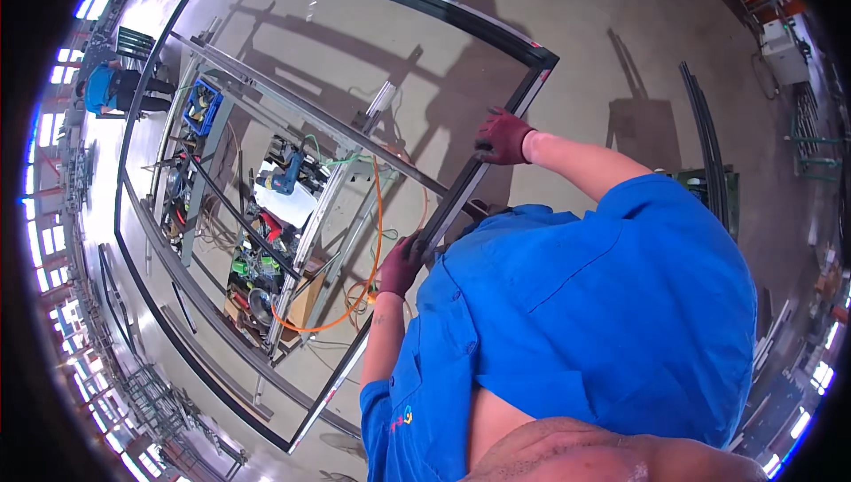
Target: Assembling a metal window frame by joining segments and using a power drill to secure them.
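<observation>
A large black rectangular window or door frame (456, 200) spreads before me, with light strips along its outer edges. On its near bar, by my body, my left hand (401, 267) is closed in a dark red glove. Farther along the same bar, toward the far right corner, my right hand (503, 137) wears a matching glove and has its fingers bent over the bar. The undersides of both grips are hidden. Inside the frame's outline shows a metal work stand (332, 132), with rails running beneath the frame.
The stand carries a blue crate (203, 108), a blue power tool (285, 177) and several jumbled hand tools. An orange hose (379, 216) loops down nearby. Another person (111, 89) bends at the far left. Dark profiles (705, 145) lean on the right.
</observation>
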The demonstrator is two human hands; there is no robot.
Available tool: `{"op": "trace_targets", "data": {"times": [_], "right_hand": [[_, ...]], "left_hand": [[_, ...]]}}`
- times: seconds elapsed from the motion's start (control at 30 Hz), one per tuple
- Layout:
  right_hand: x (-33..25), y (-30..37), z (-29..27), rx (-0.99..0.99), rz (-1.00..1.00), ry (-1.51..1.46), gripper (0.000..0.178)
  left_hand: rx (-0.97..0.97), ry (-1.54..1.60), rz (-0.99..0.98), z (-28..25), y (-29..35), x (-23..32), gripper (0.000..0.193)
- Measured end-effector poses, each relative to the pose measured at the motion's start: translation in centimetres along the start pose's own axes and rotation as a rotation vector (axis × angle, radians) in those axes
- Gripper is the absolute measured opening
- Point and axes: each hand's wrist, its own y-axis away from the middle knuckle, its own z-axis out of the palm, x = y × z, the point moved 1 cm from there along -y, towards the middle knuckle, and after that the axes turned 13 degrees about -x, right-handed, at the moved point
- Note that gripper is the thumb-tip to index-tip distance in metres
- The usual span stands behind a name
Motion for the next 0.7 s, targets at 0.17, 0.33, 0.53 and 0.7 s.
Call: {"op": "trace_targets", "data": {"times": [0.17,0.33,0.53,0.7], "right_hand": [[5.0,0.2,-0.3,0.168,-0.005,0.001,0.039],[4.8,0.1,0.2,0.228,-0.011,0.003,0.032],[4.3,0.4,0.7,0.407,-0.005,-0.022,0.01],[4.5,0.3,1.0,0.542,-0.007,-0.064,0.012]], "left_hand": [[-0.041,0.091,0.043,0.7,-4.7,1.5,0.047],[-0.052,0.136,0.081,1.1,-5.1,0.9,0.048],[-0.088,0.081,0.124,0.8,-4.5,2.5,0.075],[-0.079,0.053,0.07,0.4,-4.1,4.5,0.07]]}}
